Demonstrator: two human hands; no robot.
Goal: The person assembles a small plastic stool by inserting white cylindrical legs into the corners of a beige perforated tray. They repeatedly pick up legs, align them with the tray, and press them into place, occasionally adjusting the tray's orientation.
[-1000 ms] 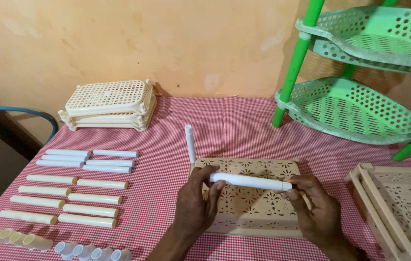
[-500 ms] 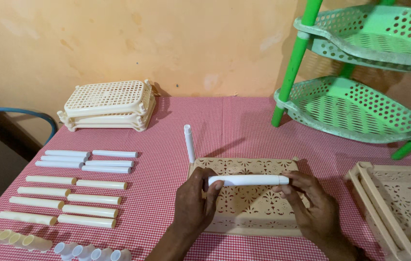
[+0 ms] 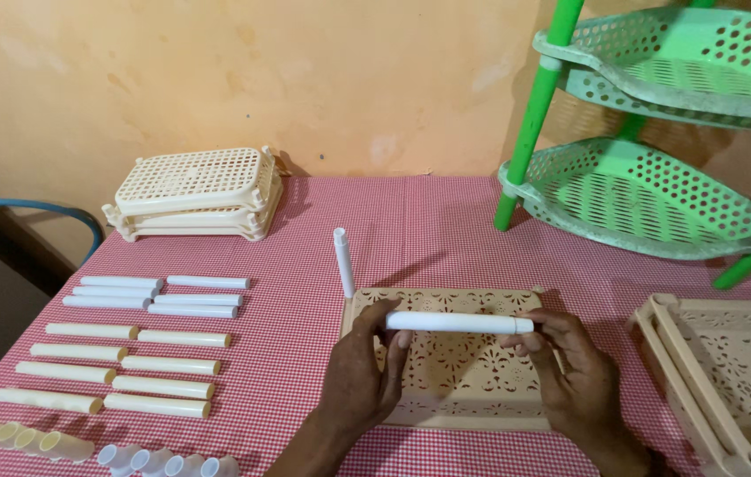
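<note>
Tube point(image 3: 459, 322), white plastic, lies level just above the beige tray point(image 3: 472, 371), pinched at its ends by left hand point(image 3: 362, 375) and right hand point(image 3: 574, 380). It looks light, rigid and smooth, so end grips with the fingers point(image 3: 393, 340) suit it.

Soft, warm, even indoor light; faint shadows fall rightward, no glare, and the picture is sharp throughout.

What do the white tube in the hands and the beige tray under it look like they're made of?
White tube: likely moulded plastic, smooth with a slight sheen, held at its ends by the left hand and right hand. Beige tray: probably plastic too, matte, judging by its pierced floral lattice and even colour.
</note>
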